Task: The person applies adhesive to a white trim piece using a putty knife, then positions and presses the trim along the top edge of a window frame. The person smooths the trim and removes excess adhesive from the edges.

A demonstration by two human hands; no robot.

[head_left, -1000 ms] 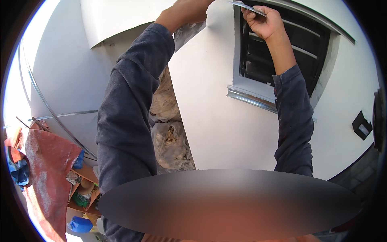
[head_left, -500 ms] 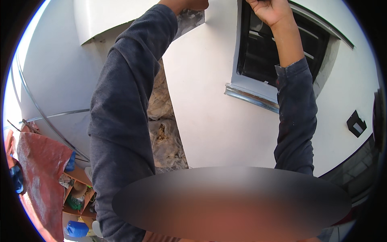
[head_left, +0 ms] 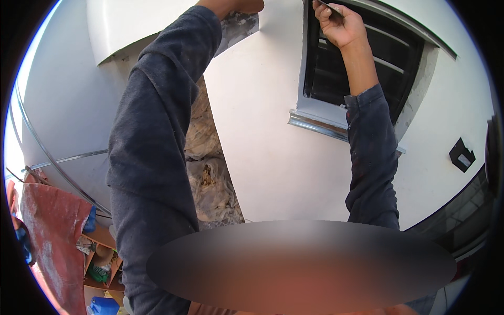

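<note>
Both my arms, in dark grey sleeves, reach up to the top of the head view. My left hand (head_left: pixel 249 4) is cut off by the upper edge, so its fingers are hidden, as is anything in them. In front of the dark window (head_left: pixel 328 71), my right hand (head_left: pixel 346 27) has its fingers curled around a thin, dark, flat tool (head_left: pixel 333 12). Only part of this tool shows, and I cannot make out its exact kind. Below the window runs a shiny metal strip (head_left: pixel 315 125) along the sill.
A white wall (head_left: pixel 278 168) surrounds the window, with a small black lamp (head_left: pixel 462 155) at right. Plastic-wrapped bundles (head_left: pixel 209 184) fill a gap beside my left sleeve. Lower left are a red cloth (head_left: pixel 55 226), a wooden shelf (head_left: pixel 105 239) with items, and a blue container (head_left: pixel 104 305).
My right hand has come slightly down and left in the picture, and more of the dark tool shows. My left arm has shifted a little left.
</note>
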